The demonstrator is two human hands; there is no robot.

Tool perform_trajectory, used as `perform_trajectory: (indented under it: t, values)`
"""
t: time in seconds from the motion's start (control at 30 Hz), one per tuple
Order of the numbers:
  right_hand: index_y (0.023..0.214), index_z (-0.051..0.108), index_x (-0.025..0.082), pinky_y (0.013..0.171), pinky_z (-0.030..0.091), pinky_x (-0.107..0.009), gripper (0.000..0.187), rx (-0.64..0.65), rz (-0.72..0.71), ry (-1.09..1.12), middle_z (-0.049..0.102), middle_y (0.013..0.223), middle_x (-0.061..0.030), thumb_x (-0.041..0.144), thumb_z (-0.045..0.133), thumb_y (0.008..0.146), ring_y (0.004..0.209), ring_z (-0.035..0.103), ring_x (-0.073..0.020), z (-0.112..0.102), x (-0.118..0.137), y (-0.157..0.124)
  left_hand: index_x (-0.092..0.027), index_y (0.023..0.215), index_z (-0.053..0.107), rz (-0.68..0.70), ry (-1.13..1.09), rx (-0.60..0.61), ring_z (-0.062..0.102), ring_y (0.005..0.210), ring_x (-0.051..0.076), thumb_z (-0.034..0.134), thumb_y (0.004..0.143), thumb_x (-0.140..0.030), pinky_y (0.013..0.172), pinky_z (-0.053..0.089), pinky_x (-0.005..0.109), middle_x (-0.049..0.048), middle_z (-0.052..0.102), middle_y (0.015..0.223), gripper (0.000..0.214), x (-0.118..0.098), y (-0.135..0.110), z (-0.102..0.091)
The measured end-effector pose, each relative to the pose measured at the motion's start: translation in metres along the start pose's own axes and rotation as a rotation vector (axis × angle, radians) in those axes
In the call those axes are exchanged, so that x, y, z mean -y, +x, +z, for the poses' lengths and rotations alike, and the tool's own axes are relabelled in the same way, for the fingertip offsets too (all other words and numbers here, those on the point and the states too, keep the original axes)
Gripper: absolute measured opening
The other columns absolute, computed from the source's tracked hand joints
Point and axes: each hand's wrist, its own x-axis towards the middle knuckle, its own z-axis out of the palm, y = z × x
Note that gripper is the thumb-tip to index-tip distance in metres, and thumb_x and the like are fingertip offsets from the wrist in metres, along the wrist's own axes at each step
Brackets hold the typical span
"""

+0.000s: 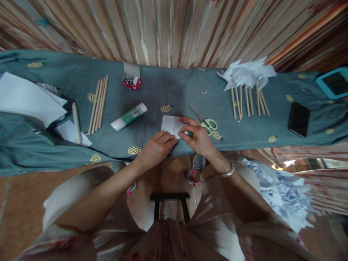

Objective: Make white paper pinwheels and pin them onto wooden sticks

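Observation:
A small folded white paper (171, 125) lies on the teal cloth (168, 90) near the table's front edge. My left hand (154, 148) presses its fingertips on the paper's near corner, fingers curled. My right hand (197, 136) pinches the paper's right edge, fingers closed on it, with a bangle on the wrist. Green-handled scissors (207, 123) lie just right of my right hand. A glue stick (129, 116) lies to the left of the paper.
Wooden sticks (98, 103) lie at left beside white sheets (27, 98) and a white candle-like rod (76, 122). A small red box of pins (131, 80) sits behind. Finished paper pinwheels on sticks (247, 83), a black phone (299, 119) and a blue tablet (333, 82) are at right.

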Motion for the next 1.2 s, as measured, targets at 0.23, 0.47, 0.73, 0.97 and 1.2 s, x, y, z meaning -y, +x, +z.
perform_trajectory:
  t: [0.23,0.47,0.73,0.97,1.2]
  values:
    - [0.076,0.068,0.022,0.106,0.046,-0.047,0.01,-0.026,-0.019,-0.067,0.066,0.129,-0.0083,0.019,0.062,0.083,0.124,0.058,-0.0272,0.005,0.007,0.001,-0.012,0.108,0.066,-0.018,-0.001,0.012,0.062,0.091,0.019,0.051,0.097,-0.017,0.084,0.056,0.033,0.0086,0.069,0.097,0.019,0.0,-0.001,0.0]
    - [0.075,0.066,0.022,0.106,0.047,-0.047,0.01,-0.057,-0.02,-0.092,0.067,0.128,-0.0081,0.019,0.062,0.083,0.123,0.058,-0.0267,0.01,0.005,0.002,-0.012,0.105,0.067,-0.024,-0.01,0.006,0.062,0.089,0.02,0.048,0.098,-0.017,0.082,0.056,0.032,0.0087,0.069,0.094,0.02,0.0,0.0,0.0]
    - [0.073,0.065,0.022,0.103,0.049,-0.048,0.01,-0.085,-0.023,-0.113,0.067,0.126,-0.0099,0.02,0.062,0.082,0.12,0.06,-0.0274,0.013,0.006,0.002,-0.012,0.102,0.068,-0.051,0.007,-0.002,0.062,0.087,0.019,0.045,0.1,-0.019,0.08,0.056,0.033,0.0084,0.068,0.092,0.024,-0.001,0.002,-0.001]
    - [0.076,0.065,0.022,0.105,0.046,-0.049,0.01,-0.088,-0.02,-0.112,0.066,0.127,-0.0094,0.023,0.06,0.084,0.121,0.059,-0.0272,0.014,0.005,0.002,-0.012,0.103,0.068,-0.049,-0.001,-0.009,0.062,0.087,0.019,0.046,0.1,-0.019,0.08,0.056,0.033,0.0084,0.068,0.091,0.023,0.0,0.001,0.001]
    - [0.079,0.065,0.021,0.107,0.044,-0.048,0.007,-0.084,-0.017,-0.122,0.066,0.128,-0.0105,0.022,0.061,0.084,0.122,0.058,-0.027,0.014,0.005,0.002,-0.012,0.102,0.068,-0.047,-0.014,-0.01,0.061,0.087,0.019,0.045,0.1,-0.018,0.08,0.055,0.033,0.0089,0.067,0.09,0.024,0.0,0.002,0.001]
